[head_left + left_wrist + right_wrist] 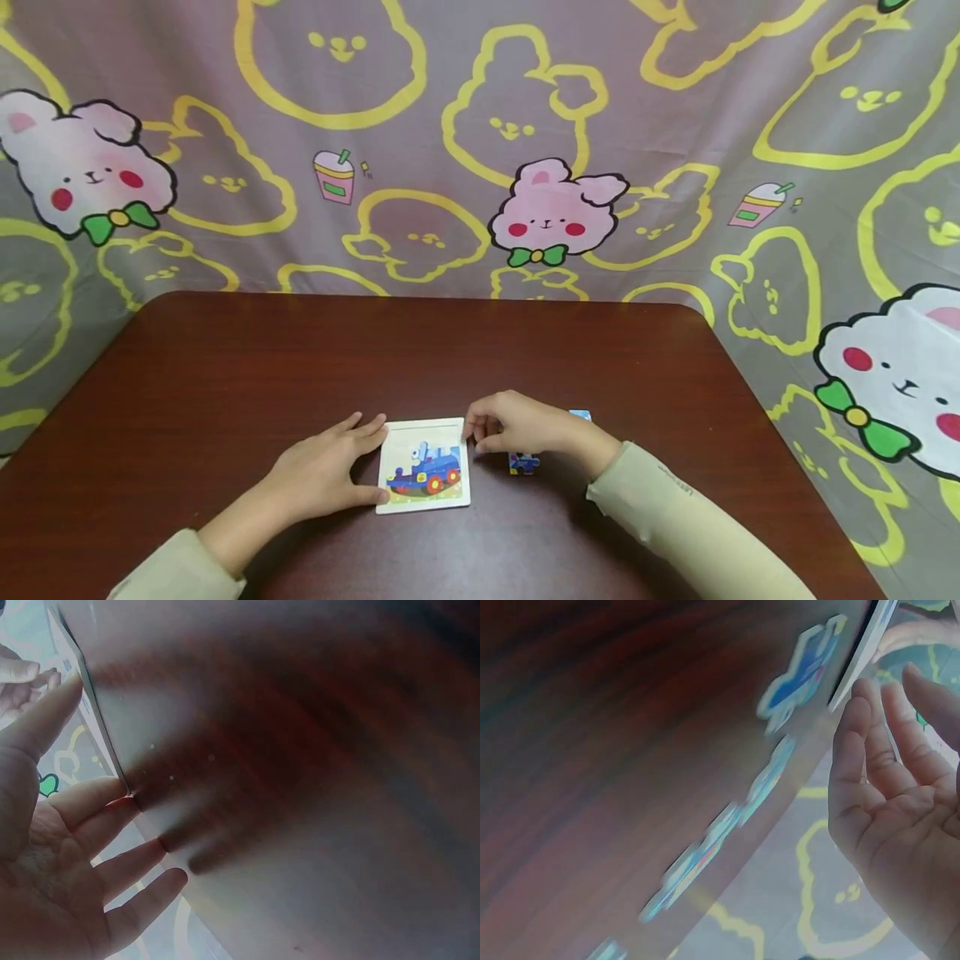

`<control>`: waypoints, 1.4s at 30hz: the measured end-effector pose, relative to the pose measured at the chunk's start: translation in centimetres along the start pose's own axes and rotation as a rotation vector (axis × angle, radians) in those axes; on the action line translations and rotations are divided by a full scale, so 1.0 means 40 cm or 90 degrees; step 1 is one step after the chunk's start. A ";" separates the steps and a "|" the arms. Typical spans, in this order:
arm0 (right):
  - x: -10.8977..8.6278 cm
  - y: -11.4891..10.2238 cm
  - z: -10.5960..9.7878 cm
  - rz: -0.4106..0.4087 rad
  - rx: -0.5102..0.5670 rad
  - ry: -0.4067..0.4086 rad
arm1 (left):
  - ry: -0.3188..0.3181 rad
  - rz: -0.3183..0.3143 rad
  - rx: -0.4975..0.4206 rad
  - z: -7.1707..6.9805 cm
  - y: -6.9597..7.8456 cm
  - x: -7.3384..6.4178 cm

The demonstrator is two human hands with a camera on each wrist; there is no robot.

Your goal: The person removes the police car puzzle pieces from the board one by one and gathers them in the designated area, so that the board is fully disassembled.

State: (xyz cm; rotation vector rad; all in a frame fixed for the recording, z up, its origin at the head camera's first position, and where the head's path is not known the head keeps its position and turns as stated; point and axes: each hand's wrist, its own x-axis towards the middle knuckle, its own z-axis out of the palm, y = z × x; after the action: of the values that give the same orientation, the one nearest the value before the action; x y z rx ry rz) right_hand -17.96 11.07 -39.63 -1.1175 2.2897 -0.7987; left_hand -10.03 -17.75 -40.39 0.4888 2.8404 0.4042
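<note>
A square puzzle board (405, 437) with a pale rim lies on the table, showing a blue train picture (431, 471) with red wheels. My left hand (322, 471) spreads along the board's left side, thumb near the lower corner and index finger near the upper one. In the left wrist view, the left hand's fingers (135, 885) look fairly straight. Beside the board's right edge is my right hand (517, 425), its fingers loosely bent. The right wrist view shows the thumb apart from the fingers and nothing visible between them. A loose puzzle piece (522, 463) lies below that hand.
Another light blue piece (581, 414) shows partly behind the right wrist. In the right wrist view, several puzzle pieces (802, 675) lie scattered on the dark brown table (300, 358). A curtain (420, 158) with cartoon animals hangs around the table's far and side edges.
</note>
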 end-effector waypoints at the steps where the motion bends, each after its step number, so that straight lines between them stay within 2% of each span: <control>1: 0.010 -0.003 0.004 -0.006 0.001 -0.004 | -0.002 -0.002 -0.001 0.000 0.002 0.001; 6: 0.056 -0.028 0.016 -0.020 -0.012 -0.023 | -0.006 -0.002 -0.003 0.001 0.006 0.004; 14: 0.119 -0.066 0.031 -0.019 -0.075 -0.053 | -0.006 -0.009 0.000 -0.005 -0.001 0.003; 26: 0.138 -0.075 0.051 -0.033 -0.143 -0.088 | 0.002 0.000 0.004 -0.002 -0.003 0.003; 42: 0.149 -0.078 0.058 -0.028 -0.147 -0.102 | 0.003 -0.006 0.003 0.000 -0.003 0.005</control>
State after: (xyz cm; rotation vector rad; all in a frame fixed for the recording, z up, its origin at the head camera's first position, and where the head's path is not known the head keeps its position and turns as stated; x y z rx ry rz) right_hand -18.17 3.96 -40.10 -1.2869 2.2707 -0.4492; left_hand -10.24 -17.80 -40.45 0.4762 2.8482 0.3985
